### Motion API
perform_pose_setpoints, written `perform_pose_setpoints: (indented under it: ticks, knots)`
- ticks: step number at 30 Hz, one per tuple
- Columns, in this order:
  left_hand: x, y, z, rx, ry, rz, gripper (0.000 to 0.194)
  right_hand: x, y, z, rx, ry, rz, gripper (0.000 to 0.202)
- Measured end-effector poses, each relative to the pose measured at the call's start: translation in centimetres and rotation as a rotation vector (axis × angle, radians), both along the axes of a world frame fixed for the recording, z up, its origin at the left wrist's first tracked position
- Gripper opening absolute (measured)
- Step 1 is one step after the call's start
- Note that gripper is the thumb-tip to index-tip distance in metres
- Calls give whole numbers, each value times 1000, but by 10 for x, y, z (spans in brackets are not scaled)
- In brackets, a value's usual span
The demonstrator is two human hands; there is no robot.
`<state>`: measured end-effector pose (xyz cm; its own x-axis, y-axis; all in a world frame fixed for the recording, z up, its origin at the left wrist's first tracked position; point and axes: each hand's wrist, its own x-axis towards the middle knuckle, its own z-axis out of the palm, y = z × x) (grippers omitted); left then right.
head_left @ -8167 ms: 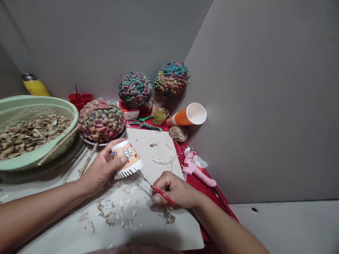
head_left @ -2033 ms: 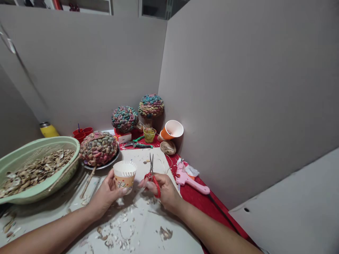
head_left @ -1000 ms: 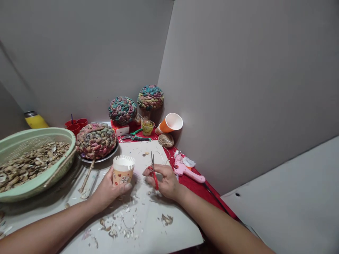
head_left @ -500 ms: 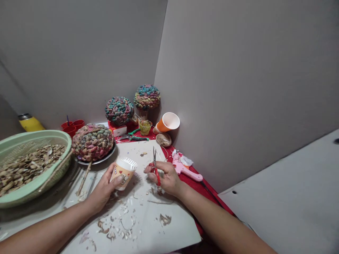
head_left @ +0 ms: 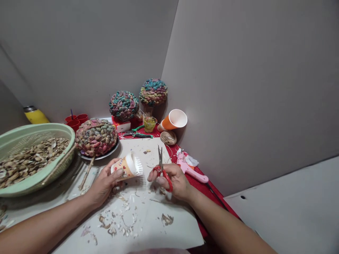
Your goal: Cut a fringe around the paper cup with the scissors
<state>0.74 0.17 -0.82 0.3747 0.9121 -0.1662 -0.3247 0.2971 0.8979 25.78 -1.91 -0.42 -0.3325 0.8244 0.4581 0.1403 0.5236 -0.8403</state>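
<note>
My left hand point(head_left: 107, 181) is wrapped round a printed paper cup point(head_left: 129, 165), tilted with its mouth to the right. The cup's white rim is cut into a fringe of short strips. Red-handled scissors point(head_left: 162, 171) are in my right hand point(head_left: 176, 181), their blades pointing up and slightly apart. A small gap lies between the scissors and the fringed rim. Beneath both hands is a white board point(head_left: 148, 225) scattered with bits of shell and scraps.
A green basket point(head_left: 70, 135) of shells stands left. Beside it, a shell-covered ball point(head_left: 96, 137) with a stick rests on a metal plate. Behind are two coloured balls point(head_left: 124, 106), pliers point(head_left: 141, 134) and an orange cup point(head_left: 169, 121). A pink glue gun point(head_left: 190, 169) lies right, near the wall.
The cup has tipped over to the right, so its fringed rim now faces the scissors. My right hand with the scissors has shifted slightly right in the picture; the view has also shifted.
</note>
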Motion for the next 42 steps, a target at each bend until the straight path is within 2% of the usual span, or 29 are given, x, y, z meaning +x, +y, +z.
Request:
perform_pose_setpoints:
  ticks: [7, 14, 19, 23, 26, 30, 32, 34, 37, 40, 42]
  knots:
    - [2, 2, 6, -40, -55, 20, 45, 1, -3, 4, -82, 16, 105, 57]
    - [-1, 4, 5, -115, -75, -21, 51, -5, -6, 9, -29, 26, 147, 56]
    - [-4, 5, 3, -161, -117, -32, 42, -6, -12, 11, -10, 11, 192, 52]
    - [-4, 5, 2, -157, -142, -42, 35, -7, -14, 12, 16, -27, 182, 51]
    - [-4, 6, 1, -166, -159, -37, 32, -8, -11, 7, 24, -62, 173, 49]
    - [-4, 7, 0, -163, -163, -26, 30, -4, -10, -6, -110, 26, 106, 45]
    - [-3, 7, 0, -155, -151, -18, 31, 0, -11, -7, -191, 107, 51, 47]
    - [-3, 8, 0, -151, -129, -2, 33, 2, -11, 0, -192, 129, -9, 47]
    - [-1, 8, 2, -149, -115, 22, 38, 1, -8, 17, -134, 34, -29, 50]
    - [0, 7, 3, -118, -95, 43, 39, 0, -1, 27, -247, -49, 58, 55]
    - [0, 6, 3, -95, -69, 77, 42, 0, 3, 23, -329, -93, 140, 58]
